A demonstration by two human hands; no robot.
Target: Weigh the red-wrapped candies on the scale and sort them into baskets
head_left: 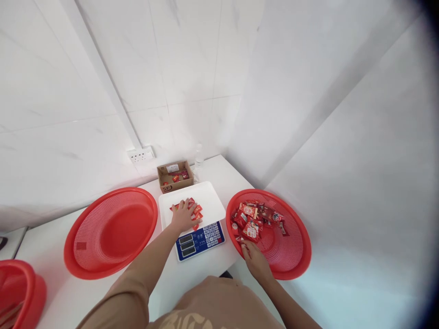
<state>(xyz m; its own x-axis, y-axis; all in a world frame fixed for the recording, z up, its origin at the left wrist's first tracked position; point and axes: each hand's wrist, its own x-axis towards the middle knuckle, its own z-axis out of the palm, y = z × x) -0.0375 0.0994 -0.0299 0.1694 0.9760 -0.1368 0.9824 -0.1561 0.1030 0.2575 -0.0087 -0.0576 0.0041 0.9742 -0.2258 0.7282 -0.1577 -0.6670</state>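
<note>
My left hand (183, 217) lies with spread fingers over several small red snack packets (197, 210) on the white pan (211, 196) of a digital scale. Below the pan shows the scale's blue keypad panel (200, 241), its displays too small to read. On the right, a round red plastic basket (302, 244) holds a heap of red wrapped snack packets (252, 228). My right hand (255, 259) is closed at the near left rim of this basket, thumb on the inner side beside the packets. Part of its fingers is hidden.
Another red basket (73, 256) stands left of the scale, with part of a third red basket (32, 292) at lower left. Behind the scale are a cardboard box (176, 185) with a few red packets and a clear bottle (199, 155). Walls border the white table (178, 292).
</note>
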